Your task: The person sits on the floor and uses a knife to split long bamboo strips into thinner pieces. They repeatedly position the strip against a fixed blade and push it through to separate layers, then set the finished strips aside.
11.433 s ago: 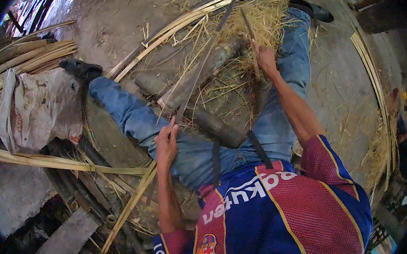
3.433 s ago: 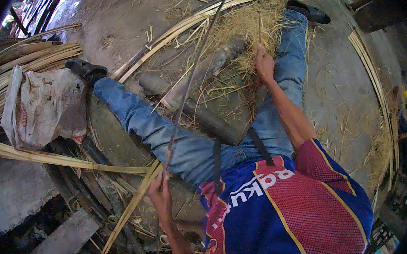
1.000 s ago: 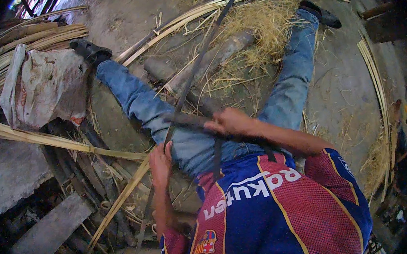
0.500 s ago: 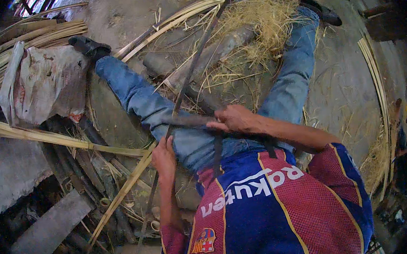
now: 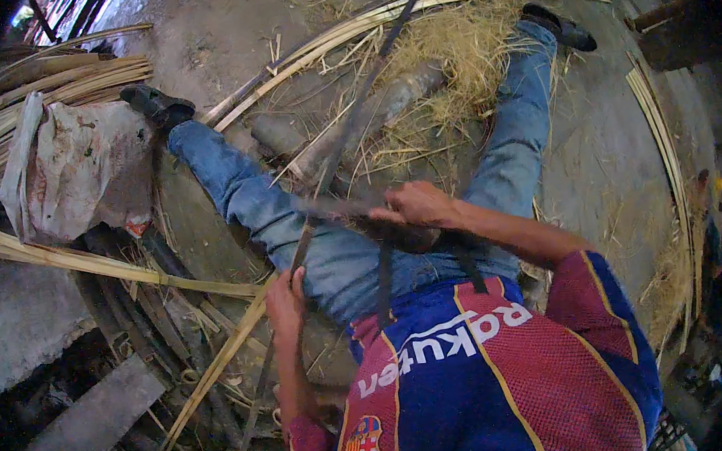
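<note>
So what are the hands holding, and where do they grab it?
The left hand grips a long thin strip at its lower part. The right hand holds a dark blade by its handle end, laid across the strip.

A rough cane or bamboo craft workshop is shown, set on a bare concrete floor [image 5: 604, 161]. Long split strips [image 5: 65, 84] are stacked far left and curved along the right, shavings [image 5: 457, 45] are heaped far ahead, and a worn sack [image 5: 82, 177] is seen left.
</note>
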Action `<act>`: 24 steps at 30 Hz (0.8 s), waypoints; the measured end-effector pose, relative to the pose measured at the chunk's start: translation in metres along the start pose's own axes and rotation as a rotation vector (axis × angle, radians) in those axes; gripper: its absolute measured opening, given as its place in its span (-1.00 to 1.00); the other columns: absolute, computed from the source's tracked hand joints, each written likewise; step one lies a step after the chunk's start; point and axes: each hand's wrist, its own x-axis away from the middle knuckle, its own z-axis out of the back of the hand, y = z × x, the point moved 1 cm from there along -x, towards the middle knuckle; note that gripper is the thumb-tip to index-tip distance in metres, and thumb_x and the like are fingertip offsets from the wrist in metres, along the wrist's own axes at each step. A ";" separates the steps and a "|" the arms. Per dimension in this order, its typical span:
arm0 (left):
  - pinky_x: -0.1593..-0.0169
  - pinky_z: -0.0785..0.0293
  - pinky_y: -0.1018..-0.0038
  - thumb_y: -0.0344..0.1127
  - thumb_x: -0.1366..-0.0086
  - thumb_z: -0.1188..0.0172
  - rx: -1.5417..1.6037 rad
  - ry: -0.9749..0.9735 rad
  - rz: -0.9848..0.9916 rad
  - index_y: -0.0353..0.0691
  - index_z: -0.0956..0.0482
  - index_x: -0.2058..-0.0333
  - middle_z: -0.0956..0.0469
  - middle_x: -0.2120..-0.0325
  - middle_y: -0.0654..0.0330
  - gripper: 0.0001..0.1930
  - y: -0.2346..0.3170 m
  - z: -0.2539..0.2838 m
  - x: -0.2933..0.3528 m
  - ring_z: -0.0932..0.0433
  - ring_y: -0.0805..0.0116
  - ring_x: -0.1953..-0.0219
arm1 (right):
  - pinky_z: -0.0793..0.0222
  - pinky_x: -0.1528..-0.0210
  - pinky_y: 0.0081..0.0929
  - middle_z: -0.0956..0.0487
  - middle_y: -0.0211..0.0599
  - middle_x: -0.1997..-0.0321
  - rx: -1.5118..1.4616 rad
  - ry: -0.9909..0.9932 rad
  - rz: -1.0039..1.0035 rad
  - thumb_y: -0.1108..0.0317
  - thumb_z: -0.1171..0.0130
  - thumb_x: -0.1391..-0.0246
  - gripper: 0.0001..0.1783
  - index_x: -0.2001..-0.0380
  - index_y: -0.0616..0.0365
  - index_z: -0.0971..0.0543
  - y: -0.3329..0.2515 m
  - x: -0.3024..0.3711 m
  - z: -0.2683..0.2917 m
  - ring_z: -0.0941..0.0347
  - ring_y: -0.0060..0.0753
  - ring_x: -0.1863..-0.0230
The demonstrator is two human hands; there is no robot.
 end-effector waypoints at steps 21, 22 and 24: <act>0.33 -0.37 0.04 -0.20 -0.36 -0.15 -0.017 -0.013 0.001 -0.33 -0.56 0.33 -0.54 0.49 -0.17 -0.74 0.016 0.031 0.038 -0.51 -0.24 0.39 | -0.40 0.40 0.00 -0.48 0.08 0.68 0.181 0.095 -0.117 -0.36 0.05 -0.18 -0.19 0.68 0.26 -0.55 0.100 -0.057 0.071 -0.49 0.18 0.53; 0.34 -0.37 0.05 -0.19 -0.36 -0.15 -0.048 -0.043 0.013 -0.33 -0.56 0.33 -0.55 0.48 -0.17 -0.74 0.020 0.032 0.037 -0.51 -0.24 0.39 | -0.40 0.40 0.00 -0.48 0.10 0.67 0.221 0.119 -0.114 -0.35 0.04 -0.18 -0.18 0.70 0.27 -0.54 0.109 -0.057 0.074 -0.48 0.19 0.54; 0.36 -0.38 0.06 -0.18 -0.36 -0.14 -0.037 0.022 -0.006 -0.31 -0.58 0.29 -0.55 0.46 -0.19 -0.74 0.008 0.025 0.049 -0.52 -0.23 0.39 | -0.39 0.44 -0.02 -0.48 0.12 0.66 0.186 0.110 -0.084 -0.34 0.06 -0.20 -0.18 0.72 0.27 -0.54 0.071 -0.049 0.080 -0.47 0.17 0.57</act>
